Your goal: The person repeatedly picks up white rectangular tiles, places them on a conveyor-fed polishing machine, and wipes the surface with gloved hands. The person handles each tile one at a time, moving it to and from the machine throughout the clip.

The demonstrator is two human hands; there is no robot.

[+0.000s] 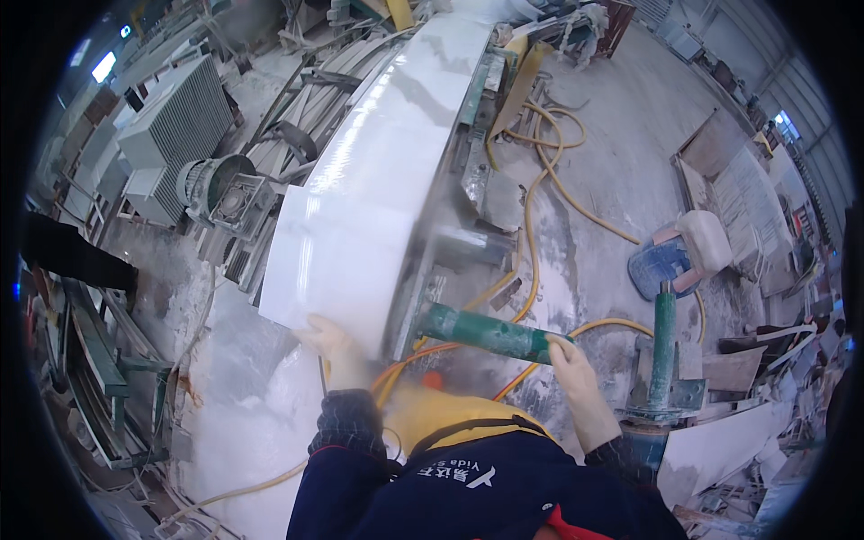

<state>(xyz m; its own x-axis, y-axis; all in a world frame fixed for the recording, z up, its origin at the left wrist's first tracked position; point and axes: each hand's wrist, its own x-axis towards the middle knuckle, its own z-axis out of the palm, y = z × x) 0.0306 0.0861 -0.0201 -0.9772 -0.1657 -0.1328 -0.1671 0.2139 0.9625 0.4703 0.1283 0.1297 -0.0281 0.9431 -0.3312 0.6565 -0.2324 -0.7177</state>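
Observation:
A long white stone slab [351, 216] with grey veining runs away from me, its near end wider than the rest. My left hand [329, 346], in a cream glove, is at the slab's near edge, its fingers closed on the rim; part of the hand is blurred. To the right, a scuffed green tube [486, 331] sticks out from beside the slab's support. The gloved fingers of my right hand [576, 378] close around the tube's free end. A yellow apron [459, 416] covers my front.
Yellow hoses [540, 211] loop over the dusty floor on the right. Beyond them stand a blue container [654, 268] and an upright green post [664, 346]. An electric motor [225, 193] and scrap strips lie left of the slab; a green metal frame [108, 369] stands farther left.

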